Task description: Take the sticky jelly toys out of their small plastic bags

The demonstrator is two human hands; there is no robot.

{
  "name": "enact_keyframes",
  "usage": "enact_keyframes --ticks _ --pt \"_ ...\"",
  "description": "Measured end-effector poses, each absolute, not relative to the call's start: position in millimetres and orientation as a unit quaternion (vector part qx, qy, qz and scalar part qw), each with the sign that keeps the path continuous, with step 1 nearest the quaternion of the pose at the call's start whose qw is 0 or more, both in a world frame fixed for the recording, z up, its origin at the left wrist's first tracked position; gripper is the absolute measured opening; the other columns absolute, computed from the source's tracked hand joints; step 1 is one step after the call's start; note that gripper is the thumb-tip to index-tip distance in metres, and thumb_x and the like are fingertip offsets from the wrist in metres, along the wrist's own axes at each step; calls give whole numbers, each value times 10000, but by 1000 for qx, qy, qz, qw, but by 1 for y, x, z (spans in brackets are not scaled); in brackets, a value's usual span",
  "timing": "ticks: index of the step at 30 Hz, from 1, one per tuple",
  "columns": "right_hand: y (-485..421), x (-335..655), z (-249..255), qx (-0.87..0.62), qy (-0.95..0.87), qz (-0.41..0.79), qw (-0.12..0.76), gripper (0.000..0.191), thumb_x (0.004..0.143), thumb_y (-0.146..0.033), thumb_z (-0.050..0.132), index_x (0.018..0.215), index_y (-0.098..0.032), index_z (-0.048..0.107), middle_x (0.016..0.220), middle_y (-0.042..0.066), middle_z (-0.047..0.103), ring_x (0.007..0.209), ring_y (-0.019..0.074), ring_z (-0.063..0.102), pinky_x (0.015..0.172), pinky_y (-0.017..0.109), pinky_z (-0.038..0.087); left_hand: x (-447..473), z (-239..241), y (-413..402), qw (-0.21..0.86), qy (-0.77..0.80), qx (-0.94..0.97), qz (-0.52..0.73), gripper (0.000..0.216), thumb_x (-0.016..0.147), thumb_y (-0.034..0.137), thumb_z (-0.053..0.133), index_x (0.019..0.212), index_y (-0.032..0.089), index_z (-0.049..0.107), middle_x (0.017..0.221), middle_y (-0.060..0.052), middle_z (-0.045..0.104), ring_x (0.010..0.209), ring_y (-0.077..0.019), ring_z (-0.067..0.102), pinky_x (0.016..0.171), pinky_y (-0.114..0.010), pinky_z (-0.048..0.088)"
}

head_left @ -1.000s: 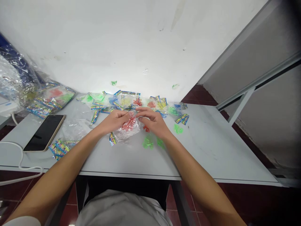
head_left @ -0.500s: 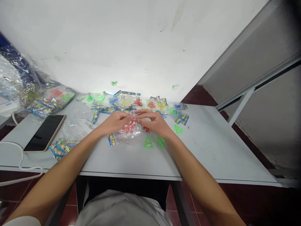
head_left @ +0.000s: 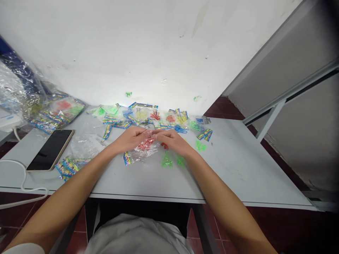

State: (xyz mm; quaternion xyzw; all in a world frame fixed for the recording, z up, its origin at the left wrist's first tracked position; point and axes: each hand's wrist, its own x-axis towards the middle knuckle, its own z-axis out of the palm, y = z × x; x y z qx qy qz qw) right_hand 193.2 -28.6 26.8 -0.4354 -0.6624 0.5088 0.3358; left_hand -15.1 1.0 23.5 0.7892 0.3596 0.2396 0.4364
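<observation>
My left hand (head_left: 132,138) is closed on the edge of a clear plastic bag (head_left: 144,154) that holds a red rubbery toy (head_left: 146,143). A printed label (head_left: 127,158) shows at the bag's lower left. My right hand (head_left: 173,140) meets the left at the bag's top edge, thumb and fingers pinched together on it; the fingertips partly hide the grip. Just below the right hand lie a small red toy (head_left: 164,145) and a green toy (head_left: 166,160). Another green toy (head_left: 180,161) lies beside the right wrist, partly covered.
Bagged coloured toys (head_left: 141,113) line the wall behind the hands. On the left are a phone (head_left: 50,150), a white cable (head_left: 25,176), labelled wrappers (head_left: 69,165) and a large filled bag (head_left: 60,109). A green toy (head_left: 200,145) lies right on the grey table (head_left: 251,158).
The fingers of my right hand have lowered and drawn in toward the left thumb at the bag's edge. The bag and its red toy have shifted slightly.
</observation>
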Motion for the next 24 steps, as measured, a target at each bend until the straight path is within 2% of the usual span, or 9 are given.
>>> enact_keyframes --ticks 4,9,13,15,18,20,24 --pt "-27 192 23 -412 -666 540 309 234 843 -404 641 800 -221 780 1145 17 705 805 156 605 644 284 428 -14 24 -1 443 369 778 250 546 949 602 415 622 170 483 590 23 447 551 -103 366 534 -252 262" --pt "-25 193 19 -411 -640 571 309 257 761 -442 727 751 -187 751 933 34 719 746 146 573 587 271 383 -12 26 -3 449 403 756 254 586 949 637 374 610 174 489 560 25 438 538 -111 374 536 -259 277" --pt "-25 192 19 -440 -596 588 323 283 663 -442 799 666 -174 709 953 59 733 683 126 541 547 261 350 -13 24 -2 454 409 743 271 584 957 636 347 641 178 521 560 29 442 546 -120 403 549 -260 302" --pt "-25 193 19 -458 -582 585 329 289 635 -436 820 661 -171 707 913 58 729 629 106 505 522 253 323 -13 23 0 445 416 743 279 577 957 633 350 621 183 483 550 34 410 535 -117 387 541 -260 292" --pt "-25 195 18 -479 -569 578 337 320 684 -484 789 683 -171 718 812 39 702 556 86 451 488 250 284 -14 22 0 435 400 757 280 550 952 611 397 598 190 405 558 38 379 529 -106 359 533 -257 273" --pt "-24 197 18 -479 -543 595 349 337 738 -505 736 685 -172 720 791 43 696 554 94 474 475 250 275 -14 23 0 433 384 766 280 523 951 579 434 604 190 394 564 43 363 525 -100 344 527 -255 261" --pt "-21 203 19 -435 -526 644 346 255 746 -389 690 649 -158 736 961 104 736 684 139 595 466 240 290 -14 27 -2 425 367 779 280 506 959 539 441 597 189 390 555 43 343 518 -97 333 523 -256 251"
